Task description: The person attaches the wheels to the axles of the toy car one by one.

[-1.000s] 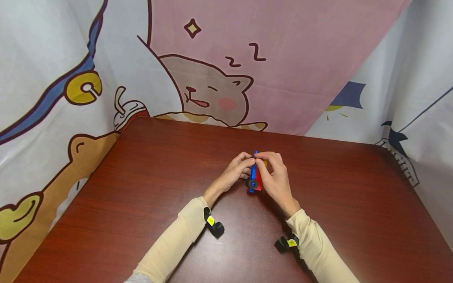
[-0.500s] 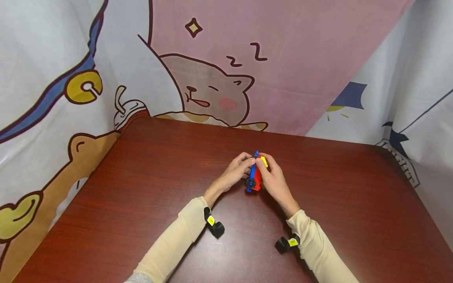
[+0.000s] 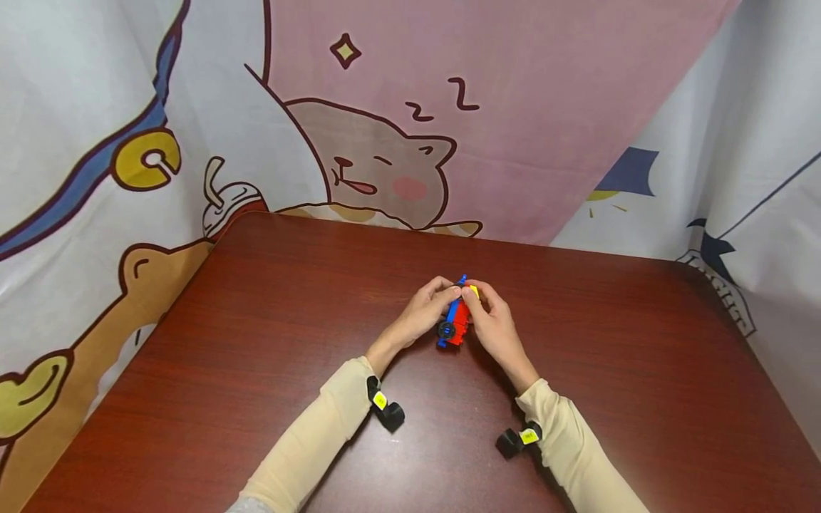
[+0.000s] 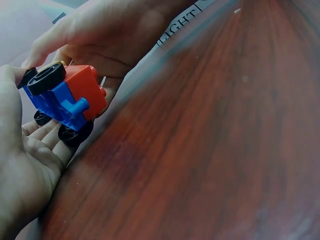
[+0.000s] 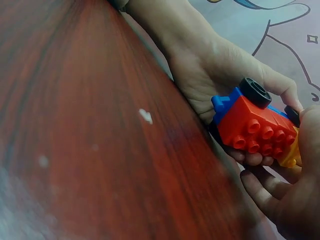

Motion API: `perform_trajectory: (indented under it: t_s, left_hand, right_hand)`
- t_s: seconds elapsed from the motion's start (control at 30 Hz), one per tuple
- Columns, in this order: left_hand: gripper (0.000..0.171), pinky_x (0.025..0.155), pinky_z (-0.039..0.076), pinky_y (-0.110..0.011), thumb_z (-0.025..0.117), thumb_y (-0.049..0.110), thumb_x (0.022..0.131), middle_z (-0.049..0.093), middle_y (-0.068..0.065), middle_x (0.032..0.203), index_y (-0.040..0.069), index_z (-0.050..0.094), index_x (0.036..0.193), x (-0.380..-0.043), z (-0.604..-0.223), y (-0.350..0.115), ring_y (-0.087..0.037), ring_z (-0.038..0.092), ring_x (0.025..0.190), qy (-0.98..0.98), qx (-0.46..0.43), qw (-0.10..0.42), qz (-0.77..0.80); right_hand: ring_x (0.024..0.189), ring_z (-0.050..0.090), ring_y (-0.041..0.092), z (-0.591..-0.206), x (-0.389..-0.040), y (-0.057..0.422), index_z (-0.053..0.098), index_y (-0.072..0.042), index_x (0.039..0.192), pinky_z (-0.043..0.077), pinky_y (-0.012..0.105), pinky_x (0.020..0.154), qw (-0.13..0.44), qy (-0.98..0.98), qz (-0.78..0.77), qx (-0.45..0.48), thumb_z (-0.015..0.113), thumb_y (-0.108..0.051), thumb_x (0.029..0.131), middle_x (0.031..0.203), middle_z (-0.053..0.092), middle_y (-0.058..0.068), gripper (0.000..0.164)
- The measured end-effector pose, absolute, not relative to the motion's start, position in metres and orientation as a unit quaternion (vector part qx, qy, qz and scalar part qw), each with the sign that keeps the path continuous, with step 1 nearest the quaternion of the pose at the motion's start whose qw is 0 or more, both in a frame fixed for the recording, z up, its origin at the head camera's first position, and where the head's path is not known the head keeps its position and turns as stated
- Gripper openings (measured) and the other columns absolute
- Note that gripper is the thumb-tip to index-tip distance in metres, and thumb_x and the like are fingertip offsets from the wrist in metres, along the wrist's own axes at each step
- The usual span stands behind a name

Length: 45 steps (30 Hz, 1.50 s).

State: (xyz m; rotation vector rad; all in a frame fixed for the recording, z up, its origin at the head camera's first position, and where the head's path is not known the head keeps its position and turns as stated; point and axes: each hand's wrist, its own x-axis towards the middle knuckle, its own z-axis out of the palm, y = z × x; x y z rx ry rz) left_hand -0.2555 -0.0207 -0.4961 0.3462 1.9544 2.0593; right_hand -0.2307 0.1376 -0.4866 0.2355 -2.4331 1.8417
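Note:
Both hands hold a small toy car built of bricks (image 3: 459, 322) over the middle of the table. Its base is blue with black wheels (image 4: 47, 78), and studded red bricks (image 5: 255, 127) sit on that base. A yellow brick (image 5: 291, 157) is at its far end, partly hidden by the right fingers. My left hand (image 3: 420, 313) grips the blue, wheeled side, thumb at the far wheel and fingers beneath. My right hand (image 3: 497, 324) pinches the far end by the yellow brick. In the left wrist view the blue underside faces the camera, tilted.
The dark red-brown wooden table (image 3: 308, 285) spreads all round the hands. Cloth curtains with cartoon animals (image 3: 385, 164) hang along its back and sides. A black camera (image 3: 387, 406) is strapped to the left wrist, another black camera (image 3: 518, 439) to the right.
The toy car has turned in the hands, so its near end swings left and more of the red top shows. The right fingers have shifted, uncovering the yellow brick.

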Motion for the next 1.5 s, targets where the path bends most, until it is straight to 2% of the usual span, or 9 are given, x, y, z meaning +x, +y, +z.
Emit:
perform_trajectory:
  t_s: [0.13,0.3,0.4,0.57,0.73,1.0,1.2,1.4,1.5]
  left_hand:
    - [0.027,0.069,0.056,-0.024,0.054,0.028,0.102,0.068,-0.010,0.097,0.003,0.055,0.115,-0.255,-0.496,-0.021,-0.011,0.066,0.078,0.682,0.115,0.133,0.709]
    - [0.025,0.068,0.054,-0.022,0.054,0.026,0.101,0.065,-0.004,0.090,0.003,0.055,0.110,-0.256,-0.496,-0.020,-0.010,0.063,0.076,0.676,0.104,0.123,0.719]
    - [0.022,0.068,0.054,-0.022,0.052,0.026,0.101,0.063,0.000,0.087,0.004,0.055,0.107,-0.256,-0.495,-0.019,-0.010,0.063,0.076,0.654,0.092,0.116,0.742]
    - [0.022,0.067,0.054,-0.022,0.053,0.023,0.099,0.061,0.004,0.084,0.002,0.057,0.104,-0.257,-0.495,-0.018,-0.008,0.061,0.076,0.627,0.080,0.082,0.771]
    - [0.030,0.071,0.053,-0.022,0.055,0.026,0.097,0.062,0.005,0.089,-0.001,0.061,0.107,-0.259,-0.497,-0.020,-0.010,0.059,0.078,0.637,0.076,0.047,0.765]
    - [0.034,0.073,0.055,-0.023,0.051,0.029,0.099,0.061,0.002,0.092,-0.002,0.061,0.108,-0.258,-0.496,-0.020,-0.010,0.063,0.077,0.625,0.084,0.061,0.774]
    - [0.046,0.071,0.060,-0.028,0.047,0.035,0.101,0.065,-0.009,0.101,-0.004,0.059,0.122,-0.258,-0.497,-0.021,-0.015,0.068,0.075,0.606,0.093,0.097,0.784]
    - [0.046,0.081,0.054,-0.024,0.045,0.034,0.103,0.067,0.001,0.094,-0.006,0.061,0.121,-0.259,-0.497,-0.021,-0.010,0.065,0.083,0.636,0.103,0.095,0.759]
    - [0.046,0.081,0.054,-0.026,0.043,0.032,0.104,0.067,-0.002,0.093,-0.007,0.061,0.120,-0.259,-0.497,-0.021,-0.011,0.063,0.083,0.646,0.116,0.088,0.749]
  right_hand:
    - [0.081,0.060,0.007,-0.490,-0.231,0.137,0.057,-0.004,0.132,0.055,0.019,0.068,0.039,-0.794,0.603,0.073,0.053,-0.030,0.104,0.109,0.065,0.017,0.039]
    - [0.081,0.060,0.006,-0.490,-0.231,0.135,0.056,-0.002,0.130,0.055,0.021,0.068,0.017,-0.754,0.656,0.037,0.048,-0.030,0.106,0.102,0.063,0.002,0.038]
    - [0.080,0.060,0.006,-0.490,-0.231,0.133,0.054,-0.003,0.122,0.054,0.021,0.067,0.010,-0.710,0.704,0.012,0.042,-0.034,0.107,0.096,0.059,-0.004,0.036]
    - [0.075,0.058,0.009,-0.491,-0.228,0.132,0.049,-0.009,0.105,0.054,0.023,0.056,0.021,-0.663,0.749,0.007,0.036,-0.032,0.106,0.090,0.055,-0.001,0.026]
    - [0.068,0.057,0.009,-0.494,-0.225,0.132,0.050,-0.013,0.095,0.048,0.022,0.045,0.009,-0.639,0.769,0.032,0.035,-0.025,0.103,0.082,0.058,-0.003,0.021]
    - [0.067,0.055,0.009,-0.493,-0.224,0.134,0.050,-0.015,0.094,0.042,0.020,0.044,-0.055,-0.610,0.787,0.067,0.037,-0.012,0.094,0.080,0.055,-0.002,0.014]
    - [0.067,0.053,0.009,-0.492,-0.225,0.140,0.046,-0.013,0.097,0.038,0.019,0.045,-0.085,-0.606,0.786,0.086,0.040,-0.006,0.094,0.080,0.054,-0.002,0.010]
    - [0.062,0.051,0.008,-0.493,-0.226,0.143,0.044,-0.016,0.097,0.036,0.018,0.046,-0.094,-0.585,0.800,0.095,0.041,-0.006,0.094,0.079,0.055,-0.006,0.011]
    - [0.060,0.053,0.006,-0.494,-0.226,0.145,0.044,-0.016,0.095,0.037,0.017,0.046,-0.091,-0.570,0.810,0.105,0.040,-0.006,0.095,0.079,0.056,-0.006,0.011]
